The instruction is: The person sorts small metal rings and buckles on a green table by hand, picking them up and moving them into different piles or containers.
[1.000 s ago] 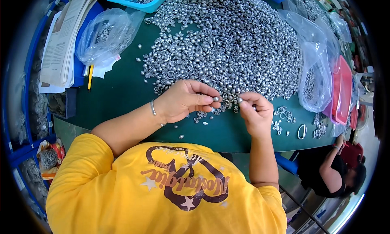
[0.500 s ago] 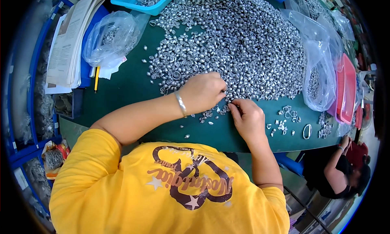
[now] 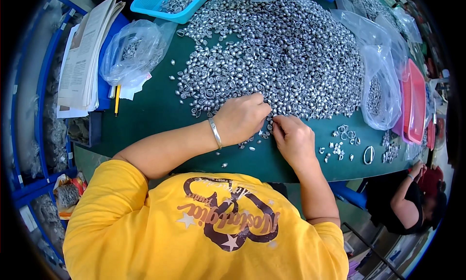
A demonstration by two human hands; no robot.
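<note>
A wide heap of small silver metal pieces (image 3: 276, 61), some round like beads and some hollow like rings, covers the middle of the green tabletop (image 3: 141, 119). At its near edge my left hand (image 3: 241, 118), with a silver bangle (image 3: 215, 133) on the wrist, has its fingers bent and pressed together. Close beside it my right hand (image 3: 295, 138) holds thumb and forefinger together over the edge of the heap. Whatever either hand pinches is too small and hidden to name. A few loose metal pieces (image 3: 251, 148) lie under and below my left hand.
Small groups of rings (image 3: 346, 134) and an oval hoop (image 3: 369, 154) lie to the right. Plastic bags (image 3: 381, 93) and a pink basket (image 3: 414, 102) stand beyond. A blue basket (image 3: 182, 13), bagged pieces (image 3: 131, 51) and papers (image 3: 85, 61) sit left. Another person (image 3: 405, 197) is at far right.
My left hand has shifted slightly down and its fingers have curled a little differently. The right hand stays nearly in place. The whole view has tilted slightly.
</note>
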